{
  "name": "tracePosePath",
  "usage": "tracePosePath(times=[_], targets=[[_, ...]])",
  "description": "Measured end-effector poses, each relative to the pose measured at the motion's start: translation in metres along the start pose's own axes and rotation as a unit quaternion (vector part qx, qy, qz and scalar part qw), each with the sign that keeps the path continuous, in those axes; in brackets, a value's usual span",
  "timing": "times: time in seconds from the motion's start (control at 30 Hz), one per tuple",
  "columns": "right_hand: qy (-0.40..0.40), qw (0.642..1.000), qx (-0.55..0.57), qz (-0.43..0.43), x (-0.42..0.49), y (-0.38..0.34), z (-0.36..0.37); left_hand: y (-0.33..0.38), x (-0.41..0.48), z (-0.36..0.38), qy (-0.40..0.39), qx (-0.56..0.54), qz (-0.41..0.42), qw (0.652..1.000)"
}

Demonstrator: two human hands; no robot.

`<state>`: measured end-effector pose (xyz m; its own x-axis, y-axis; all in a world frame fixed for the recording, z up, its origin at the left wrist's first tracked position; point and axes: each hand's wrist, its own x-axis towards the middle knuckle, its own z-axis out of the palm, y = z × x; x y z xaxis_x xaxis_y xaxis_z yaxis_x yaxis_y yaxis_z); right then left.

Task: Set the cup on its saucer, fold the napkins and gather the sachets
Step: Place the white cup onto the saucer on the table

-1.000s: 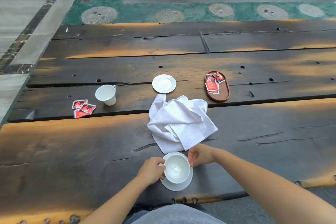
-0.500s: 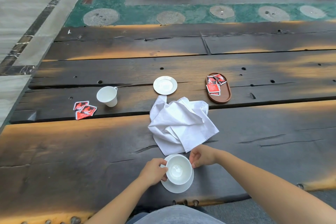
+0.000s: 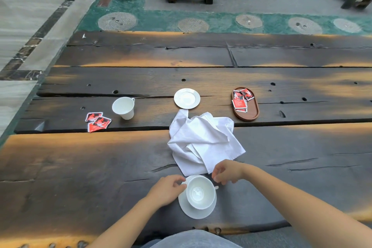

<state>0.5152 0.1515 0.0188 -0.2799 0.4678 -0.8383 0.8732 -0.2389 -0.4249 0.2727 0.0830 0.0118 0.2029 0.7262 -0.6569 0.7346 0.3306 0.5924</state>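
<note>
Left hand (image 3: 168,190) grips the empty cup (image 3: 199,193) on its saucer (image 3: 193,213); right hand (image 3: 227,173) hovers loosely curled.

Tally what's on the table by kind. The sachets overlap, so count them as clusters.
Cups: 2, near cup and far cup
Saucers: 2, near saucer and far saucer
Wooden tray: 1
Napkin heap: 1
Sachet clusters: 2, loose sachets and tray sachets
Total: 8
</note>
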Motion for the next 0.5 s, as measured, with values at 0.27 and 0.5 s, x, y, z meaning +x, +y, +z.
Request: tracePosePath(times=[0.27, 0.5], targets=[[0.027, 0.998, -0.051, -0.036, 0.0, -0.066, -0.04, -0.004, -0.014, -0.058, 0.133, 0.099, 0.041, 0.985], [0.073, 0.986, -0.066, -0.132, 0.036, -0.157, -0.035, -0.03, -0.016, -0.13, 0.22, 0.049, 0.021, 0.974]])
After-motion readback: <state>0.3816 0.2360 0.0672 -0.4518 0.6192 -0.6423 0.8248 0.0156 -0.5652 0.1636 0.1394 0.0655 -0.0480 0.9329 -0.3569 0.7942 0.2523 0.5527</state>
